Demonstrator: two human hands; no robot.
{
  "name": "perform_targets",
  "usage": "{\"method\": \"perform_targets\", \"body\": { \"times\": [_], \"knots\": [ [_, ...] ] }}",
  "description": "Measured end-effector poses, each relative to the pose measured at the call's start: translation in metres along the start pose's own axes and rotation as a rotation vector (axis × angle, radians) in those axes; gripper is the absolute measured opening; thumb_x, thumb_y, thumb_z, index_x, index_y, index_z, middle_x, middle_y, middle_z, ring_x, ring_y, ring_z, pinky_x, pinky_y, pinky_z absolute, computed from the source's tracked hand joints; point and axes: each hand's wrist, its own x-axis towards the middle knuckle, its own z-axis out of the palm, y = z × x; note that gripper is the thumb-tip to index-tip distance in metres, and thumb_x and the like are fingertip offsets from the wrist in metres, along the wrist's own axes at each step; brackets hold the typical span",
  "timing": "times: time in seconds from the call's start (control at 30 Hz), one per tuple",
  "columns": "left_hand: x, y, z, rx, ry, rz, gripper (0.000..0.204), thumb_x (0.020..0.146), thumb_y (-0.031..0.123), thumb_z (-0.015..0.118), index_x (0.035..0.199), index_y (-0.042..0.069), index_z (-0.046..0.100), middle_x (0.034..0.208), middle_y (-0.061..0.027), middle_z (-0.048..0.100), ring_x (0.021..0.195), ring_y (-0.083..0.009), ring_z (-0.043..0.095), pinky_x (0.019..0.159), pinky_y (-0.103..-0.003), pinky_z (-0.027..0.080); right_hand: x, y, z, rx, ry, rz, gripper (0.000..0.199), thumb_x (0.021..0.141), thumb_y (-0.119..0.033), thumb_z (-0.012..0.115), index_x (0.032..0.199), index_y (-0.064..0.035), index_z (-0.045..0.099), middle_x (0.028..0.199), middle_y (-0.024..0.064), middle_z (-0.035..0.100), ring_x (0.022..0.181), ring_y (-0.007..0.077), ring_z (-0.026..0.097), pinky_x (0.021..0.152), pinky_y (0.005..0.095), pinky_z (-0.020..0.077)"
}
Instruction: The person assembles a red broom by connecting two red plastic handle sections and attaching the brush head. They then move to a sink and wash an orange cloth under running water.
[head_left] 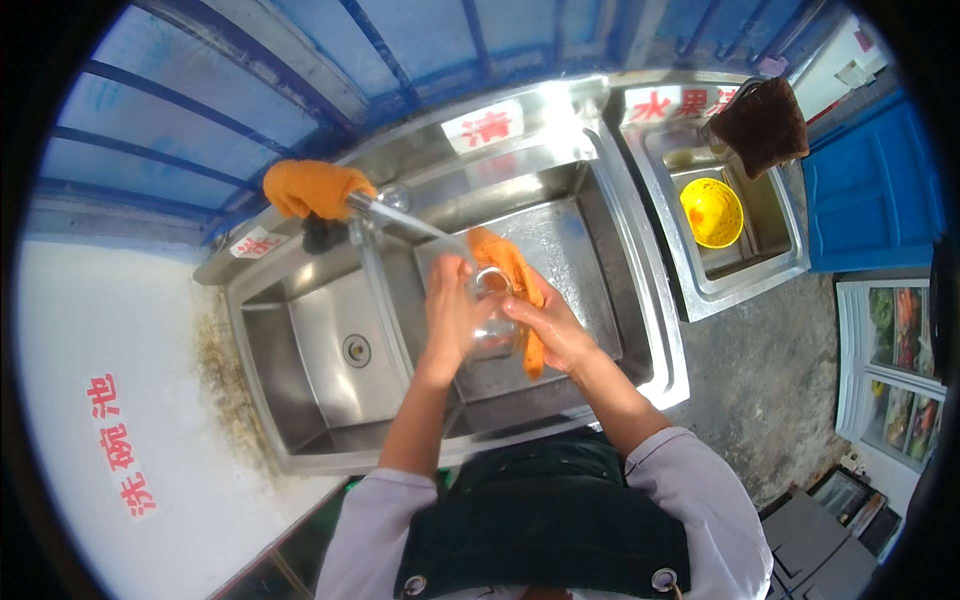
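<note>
My left hand (447,310) grips a clear drinking glass (494,322) over the right basin of a steel double sink (640,300). My right hand (552,328) presses an orange cloth (508,262) against the glass, part of the cloth hanging below my hand. A stream of water runs from the tap (375,203) toward the glass. An orange cloth (310,187) is wrapped over the tap's base.
The left basin (330,360) holds only its drain. A second steel sink (790,250) at the right contains a yellow bowl (711,212), with a brown cloth (760,125) draped on its tap. A blue bin (870,190) stands at the far right, blue window bars behind.
</note>
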Motion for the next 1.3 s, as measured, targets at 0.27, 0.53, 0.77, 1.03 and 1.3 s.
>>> {"method": "perform_targets", "body": {
  "times": [0.27,0.53,0.77,1.03,1.3],
  "knots": [
    [-0.05,0.016,0.003,-0.209,0.047,0.128,0.017,0.101,0.019,0.045,0.102,0.003,0.051,0.074,-0.0027,0.054,0.068,-0.0153,0.056,0.068,-0.033,0.048,0.004,0.023,0.007,-0.423,0.299,-0.513,0.064,0.081,-0.01,0.074,0.138,-0.0033,0.043,0.118,0.0114,0.058,0.107,0.0242,0.059,0.09,0.0373,0.0509],
    [-0.039,-0.005,0.023,-0.563,0.407,-0.123,0.053,0.102,0.031,0.046,0.056,0.006,0.04,0.051,0.0043,0.038,0.05,-0.0055,0.035,0.046,-0.027,0.027,-0.001,0.004,0.018,-0.847,0.167,-0.671,0.034,0.09,-0.015,0.066,0.12,0.0005,0.061,0.12,0.0171,0.061,0.113,0.0285,0.058,0.094,0.0398,0.0467],
    [-0.036,-0.004,0.005,-1.115,0.147,-0.307,0.04,0.1,0.029,0.047,0.067,0.009,0.053,0.058,0.0001,0.052,0.048,-0.0133,0.048,0.044,-0.028,0.038,0.031,-0.023,0.003,-0.248,-0.025,0.021,0.039,0.1,-0.036,0.049,0.116,-0.0023,0.062,0.102,0.0036,0.065,0.092,0.0124,0.06,0.083,0.0276,0.0482],
    [-0.032,-0.034,0.031,-1.65,0.162,-0.683,0.018,0.097,0.026,0.047,0.088,0.012,0.056,0.088,-0.0019,0.059,0.08,-0.0179,0.058,0.069,-0.033,0.052,0.01,0.045,0.032,-0.194,0.478,-0.558,0.033,0.096,-0.019,0.055,0.121,0.0021,0.058,0.11,0.0078,0.062,0.093,0.0169,0.06,0.083,0.028,0.0471],
    [-0.028,-0.075,0.044,-1.677,0.033,-0.548,0.04,0.095,0.023,0.043,0.127,0.001,0.052,0.118,-0.0143,0.061,0.103,-0.0284,0.062,0.088,-0.037,0.054,-0.007,0.04,0.016,-1.052,0.091,-0.874,0.034,0.087,-0.014,0.064,0.121,-0.0056,0.063,0.134,0.0282,0.049,0.127,0.0441,0.045,0.109,0.0436,0.0338]
  ]
}}
